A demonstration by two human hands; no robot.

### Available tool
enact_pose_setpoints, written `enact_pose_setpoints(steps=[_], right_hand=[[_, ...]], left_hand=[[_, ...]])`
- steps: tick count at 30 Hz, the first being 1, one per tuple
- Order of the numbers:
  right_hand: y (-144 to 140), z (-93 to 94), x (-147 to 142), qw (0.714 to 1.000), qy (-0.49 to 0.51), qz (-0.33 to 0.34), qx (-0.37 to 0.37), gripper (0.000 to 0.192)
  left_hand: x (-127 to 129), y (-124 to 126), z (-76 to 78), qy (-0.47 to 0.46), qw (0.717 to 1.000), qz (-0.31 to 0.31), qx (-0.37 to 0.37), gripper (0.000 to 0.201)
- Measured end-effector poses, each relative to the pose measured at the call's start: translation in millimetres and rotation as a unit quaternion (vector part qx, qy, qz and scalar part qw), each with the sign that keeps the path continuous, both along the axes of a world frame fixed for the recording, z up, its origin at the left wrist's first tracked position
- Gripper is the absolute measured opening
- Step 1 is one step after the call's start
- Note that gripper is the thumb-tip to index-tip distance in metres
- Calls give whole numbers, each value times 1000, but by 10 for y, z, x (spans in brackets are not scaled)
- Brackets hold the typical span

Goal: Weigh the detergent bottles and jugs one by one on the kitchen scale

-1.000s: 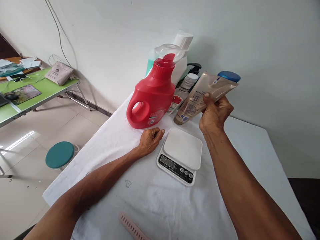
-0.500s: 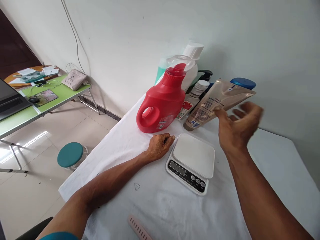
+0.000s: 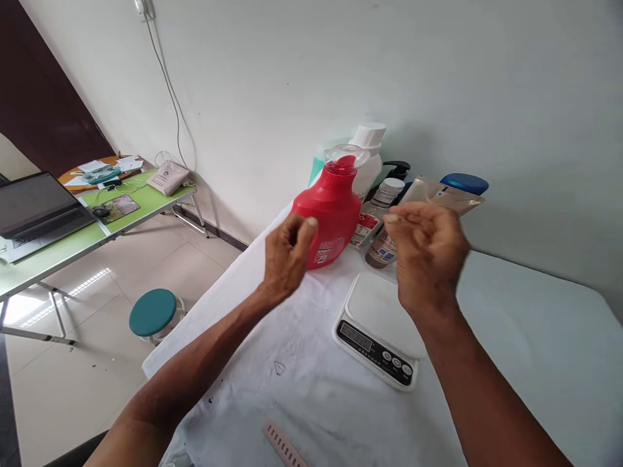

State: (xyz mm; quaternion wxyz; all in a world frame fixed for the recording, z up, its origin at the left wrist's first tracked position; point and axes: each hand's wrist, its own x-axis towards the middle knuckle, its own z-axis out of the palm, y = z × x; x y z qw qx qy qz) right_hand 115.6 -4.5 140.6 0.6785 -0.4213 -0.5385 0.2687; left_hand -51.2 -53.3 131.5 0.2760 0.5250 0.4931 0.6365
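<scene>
A: L hand (image 3: 287,256)?
B: Raised above the white cloth (image 3: 302,363), fingers curled loose, empty, in front of red detergent jug (image 3: 331,217).
A: R hand (image 3: 428,256)?
B: Blurred, half-curled, holds nothing; beige tube (image 3: 445,194) leans behind it, kitchen scale (image 3: 377,324) below.

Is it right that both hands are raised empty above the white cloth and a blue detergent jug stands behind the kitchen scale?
Not quite. In the head view the detergent jug is red, not blue. The rest holds: the left hand and right hand are raised empty above the white cloth, and the jug stands behind the kitchen scale.
</scene>
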Motion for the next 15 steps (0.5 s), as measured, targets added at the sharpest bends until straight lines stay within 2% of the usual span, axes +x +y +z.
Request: enact_pose_setpoints(steps=[2, 4, 7, 9, 12, 15], right_hand=[[200, -58, -7, 996, -9, 51, -66, 59], [409, -98, -21, 987, -20, 99, -121, 72], [660, -121, -48, 968, -52, 195, -150, 68], [751, -122, -54, 957, -65, 244, -145, 63], [777, -107, -37, 953, -97, 261, -122, 57], [741, -88, -9, 957, -130, 241, -94, 49]], left_hand=[[-169, 74, 24, 11, 995, 100, 19, 28], [-278, 172, -42, 15, 991, 132, -7, 32], [-352, 323, -190, 24, 994, 43, -95, 46], [-378, 417, -256, 34, 992, -8, -119, 49], [-407, 548, -294, 38, 992, -27, -114, 51], [-379, 646, -307, 16, 993, -51, -104, 55]])
